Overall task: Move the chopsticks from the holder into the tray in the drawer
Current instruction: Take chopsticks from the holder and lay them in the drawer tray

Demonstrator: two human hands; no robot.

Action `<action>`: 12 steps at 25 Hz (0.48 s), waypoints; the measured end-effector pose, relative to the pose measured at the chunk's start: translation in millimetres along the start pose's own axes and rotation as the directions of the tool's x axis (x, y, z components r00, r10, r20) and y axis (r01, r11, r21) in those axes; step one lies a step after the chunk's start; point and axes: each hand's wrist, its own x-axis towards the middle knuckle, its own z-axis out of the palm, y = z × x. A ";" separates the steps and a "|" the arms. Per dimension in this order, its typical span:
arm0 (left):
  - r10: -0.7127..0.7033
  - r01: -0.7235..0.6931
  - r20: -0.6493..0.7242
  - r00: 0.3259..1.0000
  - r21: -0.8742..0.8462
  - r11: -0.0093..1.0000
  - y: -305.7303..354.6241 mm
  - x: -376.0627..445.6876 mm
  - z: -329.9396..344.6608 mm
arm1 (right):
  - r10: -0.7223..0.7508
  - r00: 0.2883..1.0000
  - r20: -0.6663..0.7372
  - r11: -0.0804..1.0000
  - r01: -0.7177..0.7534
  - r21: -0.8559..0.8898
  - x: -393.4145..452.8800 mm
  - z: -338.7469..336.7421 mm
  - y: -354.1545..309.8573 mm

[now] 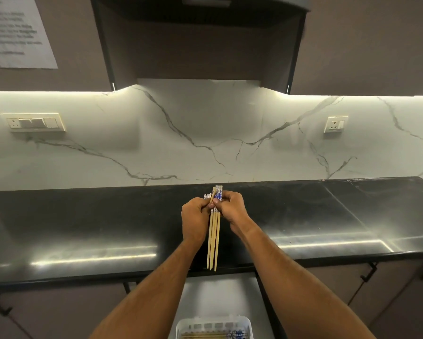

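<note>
I saw both hands, left hand [197, 216] and right hand [231, 208], clamped on chopsticks [214, 237] mid-frame; tray [181, 327] at bottom already held some.

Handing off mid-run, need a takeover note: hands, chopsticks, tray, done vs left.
Left hand: shut on the chopstick bundle, above the black countertop.
Right hand: also gripping the bundle at its patterned blue-and-white ends, tips pointing toward the person.
White tray: in the open drawer below, already holding some chopsticks lying flat.
Holder: not in view.
Done: one batch in the tray, this bundle out of the holder.
Left: lower the bundle into the tray alongside the others.
</note>
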 end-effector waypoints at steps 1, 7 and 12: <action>0.017 -0.016 -0.021 1.000 0.008 1.000 2.1 2.6 2.1 | -0.006 1.000 -0.005 1.000 0.006 0.011 4.5 -1.7 -0.8; 0.092 -0.091 -0.057 0.994 0.025 0.996 4.5 24.8 8.8 | 0.113 0.993 -0.023 0.990 -0.110 0.091 36.4 -17.9 -0.2; 0.049 -0.041 0.077 0.996 -0.108 0.993 -2.2 23.7 21.5 | 0.268 0.963 -0.037 0.957 -0.261 0.127 50.9 -26.9 7.7</action>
